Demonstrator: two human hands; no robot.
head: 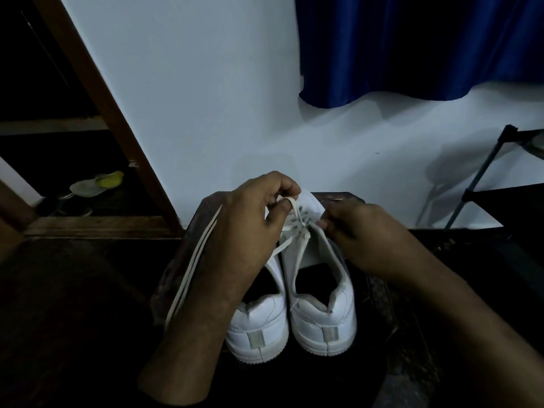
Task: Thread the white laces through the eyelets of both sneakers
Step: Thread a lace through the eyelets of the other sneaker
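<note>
Two white sneakers stand side by side on a dark stool (347,198), heels toward me: the left sneaker (259,328) and the right sneaker (323,316). A white lace (298,214) runs through the right sneaker's front eyelets. My left hand (250,222) pinches one end of that lace over the toe area. At the shoe's right side, my right hand (353,231) pinches the lace's other end. A second loose lace (191,269) hangs over the stool's left edge, partly hidden by my left forearm.
A white wall rises right behind the stool. A blue curtain (412,48) hangs at upper right. A black metal rack (482,172) stands at right. At left is a wooden frame (97,83), with a pale shoe (97,184) on the dark floor.
</note>
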